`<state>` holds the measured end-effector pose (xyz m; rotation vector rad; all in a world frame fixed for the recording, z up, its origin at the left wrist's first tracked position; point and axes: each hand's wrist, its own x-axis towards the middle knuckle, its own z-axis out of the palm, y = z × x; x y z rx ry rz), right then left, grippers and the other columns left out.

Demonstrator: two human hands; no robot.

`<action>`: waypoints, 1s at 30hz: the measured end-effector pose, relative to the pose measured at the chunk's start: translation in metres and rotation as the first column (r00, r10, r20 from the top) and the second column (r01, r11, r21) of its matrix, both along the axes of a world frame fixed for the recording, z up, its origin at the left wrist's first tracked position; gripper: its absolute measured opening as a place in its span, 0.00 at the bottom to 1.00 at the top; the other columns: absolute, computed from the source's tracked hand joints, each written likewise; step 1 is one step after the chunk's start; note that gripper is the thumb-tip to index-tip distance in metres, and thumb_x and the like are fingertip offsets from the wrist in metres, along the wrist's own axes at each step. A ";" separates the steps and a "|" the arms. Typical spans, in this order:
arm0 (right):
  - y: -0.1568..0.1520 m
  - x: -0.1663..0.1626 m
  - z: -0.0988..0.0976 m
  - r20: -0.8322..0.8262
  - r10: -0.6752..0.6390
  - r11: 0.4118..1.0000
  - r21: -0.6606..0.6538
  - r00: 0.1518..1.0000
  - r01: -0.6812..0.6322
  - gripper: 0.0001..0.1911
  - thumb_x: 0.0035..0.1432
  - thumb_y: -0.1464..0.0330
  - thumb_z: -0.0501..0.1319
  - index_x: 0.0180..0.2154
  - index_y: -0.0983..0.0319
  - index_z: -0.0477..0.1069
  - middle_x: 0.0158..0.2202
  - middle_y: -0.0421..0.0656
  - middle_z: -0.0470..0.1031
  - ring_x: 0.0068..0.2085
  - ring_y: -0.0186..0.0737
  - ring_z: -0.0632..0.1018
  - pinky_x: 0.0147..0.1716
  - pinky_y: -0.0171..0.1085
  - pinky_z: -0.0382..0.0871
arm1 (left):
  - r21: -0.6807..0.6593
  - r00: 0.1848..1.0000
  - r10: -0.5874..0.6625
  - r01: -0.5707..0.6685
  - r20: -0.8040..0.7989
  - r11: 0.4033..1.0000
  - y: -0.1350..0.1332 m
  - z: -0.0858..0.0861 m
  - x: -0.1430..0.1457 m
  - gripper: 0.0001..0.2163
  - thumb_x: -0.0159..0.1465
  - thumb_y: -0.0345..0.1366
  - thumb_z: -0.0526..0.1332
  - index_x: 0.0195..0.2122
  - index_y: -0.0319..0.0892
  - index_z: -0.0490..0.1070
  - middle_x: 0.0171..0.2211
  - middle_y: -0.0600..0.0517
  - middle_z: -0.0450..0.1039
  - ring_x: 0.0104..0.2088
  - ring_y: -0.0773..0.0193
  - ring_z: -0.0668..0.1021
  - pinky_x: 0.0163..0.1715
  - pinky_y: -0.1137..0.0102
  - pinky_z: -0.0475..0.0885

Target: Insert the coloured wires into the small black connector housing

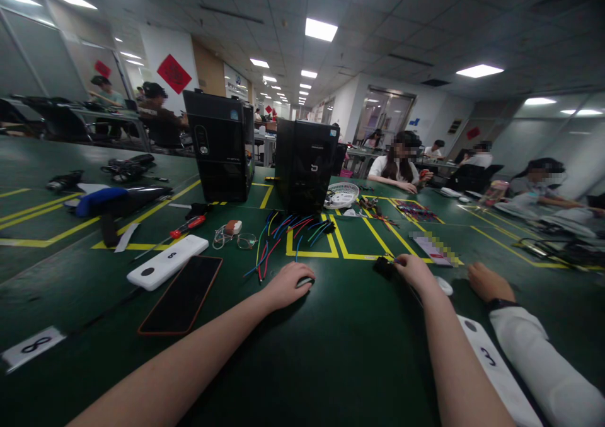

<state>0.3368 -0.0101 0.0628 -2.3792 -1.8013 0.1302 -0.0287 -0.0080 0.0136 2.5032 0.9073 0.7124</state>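
On the green table, 2 small parts are covered by 2 hands.
A small grey part is cupped under the curled left hand; a black part is pinched by the right hand, near the wires. Both are best held flat and steady, clear of the phone.

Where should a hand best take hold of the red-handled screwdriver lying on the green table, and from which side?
Probably by the red handle of the screwdriver, coming from above. It lies flat on the table, so only its top and sides are free. The handle is the thickest part; the thin metal shaft runs down-left toward the white power bank, which stands close there.
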 end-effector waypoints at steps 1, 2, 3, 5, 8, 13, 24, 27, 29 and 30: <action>0.000 0.000 0.000 -0.001 -0.012 1.000 -0.012 1.000 0.012 0.12 0.55 0.71 0.56 0.39 0.66 0.74 0.39 0.48 0.76 0.40 0.40 0.76 0.34 0.32 0.63 | -0.002 1.000 0.000 0.000 -0.001 1.000 0.000 0.000 0.000 0.10 0.62 0.36 0.56 0.44 0.44 0.71 0.45 0.50 0.71 0.46 0.59 0.71 0.50 0.64 0.63; 0.000 -0.001 -0.001 -0.003 -0.024 0.999 -0.022 1.000 0.024 0.12 0.54 0.72 0.56 0.39 0.66 0.73 0.39 0.48 0.76 0.40 0.40 0.76 0.34 0.32 0.63 | -0.005 1.000 0.001 -0.001 -0.001 1.000 0.000 0.000 0.000 0.10 0.63 0.36 0.56 0.44 0.44 0.71 0.45 0.50 0.71 0.47 0.59 0.71 0.50 0.64 0.63; 0.000 -0.001 -0.001 -0.005 -0.032 0.999 -0.027 0.999 0.032 0.12 0.53 0.72 0.57 0.40 0.66 0.73 0.39 0.49 0.76 0.40 0.41 0.75 0.34 0.31 0.63 | -0.007 1.000 0.002 -0.002 -0.001 1.000 0.000 0.001 0.000 0.10 0.63 0.36 0.56 0.44 0.45 0.71 0.45 0.50 0.71 0.47 0.59 0.71 0.50 0.64 0.63; 0.001 -0.001 -0.001 -0.003 -0.035 0.999 -0.025 0.999 0.034 0.12 0.52 0.72 0.58 0.40 0.67 0.73 0.40 0.49 0.76 0.41 0.41 0.75 0.34 0.32 0.63 | -0.013 1.000 0.003 -0.003 -0.004 1.000 -0.001 0.002 0.000 0.10 0.63 0.35 0.56 0.44 0.44 0.71 0.45 0.50 0.71 0.47 0.59 0.70 0.50 0.64 0.63; 0.000 -0.002 0.000 0.015 -0.016 1.000 -0.007 1.000 0.016 0.13 0.51 0.72 0.58 0.40 0.67 0.73 0.41 0.50 0.76 0.41 0.42 0.75 0.35 0.32 0.63 | -0.022 1.000 0.004 -0.004 -0.014 1.000 -0.002 0.004 0.000 0.10 0.63 0.35 0.55 0.44 0.44 0.71 0.45 0.50 0.71 0.47 0.59 0.70 0.51 0.64 0.63; -0.002 -0.001 0.003 0.026 -0.068 0.997 -0.036 0.997 0.069 0.12 0.50 0.72 0.59 0.39 0.67 0.74 0.39 0.50 0.76 0.39 0.42 0.76 0.33 0.33 0.63 | -0.023 1.000 0.005 -0.005 -0.010 1.000 -0.002 0.003 0.000 0.10 0.63 0.35 0.56 0.44 0.44 0.71 0.45 0.51 0.71 0.47 0.60 0.70 0.51 0.64 0.63; -0.008 0.000 0.013 -0.007 -0.029 1.000 -0.008 1.000 0.029 0.12 0.52 0.72 0.59 0.39 0.67 0.74 0.39 0.50 0.76 0.40 0.41 0.76 0.33 0.31 0.63 | -0.008 1.000 0.007 -0.007 -0.008 1.000 -0.001 0.002 0.000 0.10 0.63 0.35 0.56 0.44 0.45 0.71 0.45 0.51 0.71 0.47 0.59 0.71 0.51 0.64 0.63; -0.007 -0.001 0.012 0.007 -0.033 0.999 -0.002 0.999 0.033 0.11 0.53 0.71 0.58 0.39 0.66 0.73 0.40 0.50 0.76 0.41 0.41 0.75 0.34 0.32 0.63 | -0.001 1.000 0.008 -0.008 -0.012 1.000 -0.001 0.002 0.000 0.10 0.62 0.35 0.56 0.43 0.44 0.71 0.45 0.50 0.71 0.47 0.59 0.71 0.51 0.64 0.63; -0.006 -0.001 0.010 0.021 -0.054 0.999 -0.002 0.998 0.054 0.11 0.53 0.71 0.58 0.39 0.66 0.73 0.39 0.49 0.76 0.40 0.41 0.75 0.33 0.32 0.62 | -0.002 1.000 0.005 -0.005 -0.013 1.000 -0.001 0.002 0.000 0.09 0.62 0.35 0.56 0.43 0.44 0.71 0.45 0.50 0.71 0.47 0.59 0.71 0.51 0.64 0.63; -0.006 -0.001 0.009 0.021 -0.068 0.998 -0.010 0.997 0.068 0.11 0.53 0.71 0.58 0.39 0.66 0.72 0.38 0.49 0.76 0.40 0.41 0.76 0.32 0.32 0.62 | -0.004 1.000 0.004 -0.004 -0.012 1.000 -0.001 0.002 0.000 0.09 0.62 0.35 0.56 0.43 0.44 0.71 0.45 0.50 0.71 0.47 0.59 0.71 0.51 0.64 0.63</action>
